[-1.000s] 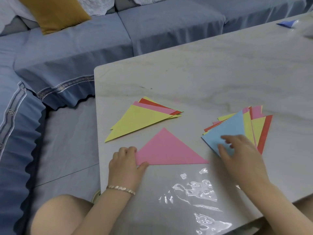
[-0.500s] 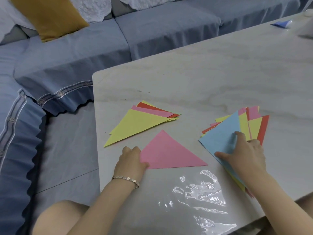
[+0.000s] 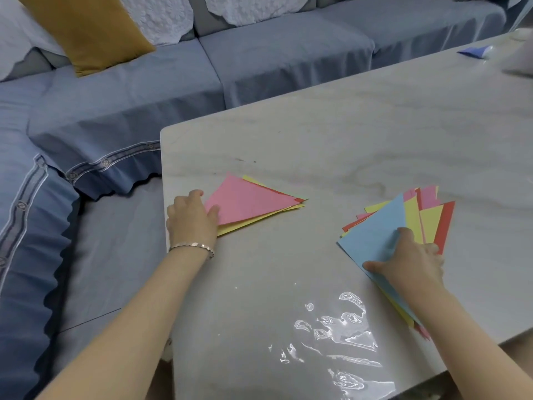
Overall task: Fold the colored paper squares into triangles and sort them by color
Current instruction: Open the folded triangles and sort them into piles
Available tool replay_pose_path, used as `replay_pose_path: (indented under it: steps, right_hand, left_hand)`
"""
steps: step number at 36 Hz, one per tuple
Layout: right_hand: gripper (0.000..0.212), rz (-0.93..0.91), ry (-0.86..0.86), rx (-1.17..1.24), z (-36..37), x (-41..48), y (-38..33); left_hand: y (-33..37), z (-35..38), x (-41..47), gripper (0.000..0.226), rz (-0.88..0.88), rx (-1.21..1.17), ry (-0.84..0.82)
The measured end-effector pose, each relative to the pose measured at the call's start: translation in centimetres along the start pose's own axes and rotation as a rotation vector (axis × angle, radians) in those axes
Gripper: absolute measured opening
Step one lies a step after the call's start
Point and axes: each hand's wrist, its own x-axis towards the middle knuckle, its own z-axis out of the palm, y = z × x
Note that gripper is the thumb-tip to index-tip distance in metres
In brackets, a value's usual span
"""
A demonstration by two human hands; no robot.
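L hand (image 3: 191,217) curls on the pink triangle's (image 3: 251,202) near corner, laying it on the mixed pile (image 3: 259,222) under it. R hand (image 3: 415,261) grips the blue sheet (image 3: 375,235) atop its stack (image 3: 429,220), thumb & forefinger spread. Next, prob.: draw blue btwn the hands, fold corner to corner; colours not yet sorted.

Left pile (image 3: 253,221): pink triangle (image 3: 248,202) on top, yellow and red edges beneath. Right stack (image 3: 429,223): light blue sheet (image 3: 377,235) on top, yellow, red, pink below. Table (image 3: 346,134) pale grey, marbled. Sofa (image 3: 144,90) blue; cushion (image 3: 86,30) mustard.
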Motion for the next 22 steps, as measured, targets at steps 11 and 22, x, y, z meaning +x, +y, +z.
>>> replay_pose_path:
  steps: [11, 22]
  right_hand:
    - [0.068, -0.227, 0.116, 0.379, -0.1, -0.1, 1.3]
    - [0.015, -0.374, 0.004, 0.879, 1.8, -5.4, -2.2]
  left_hand:
    - [2.9, 2.8, -8.7, 0.041, 0.353, -0.155, -0.333]
    - [6.2, 3.5, -12.4, 0.036, -0.386, -0.986, -0.753]
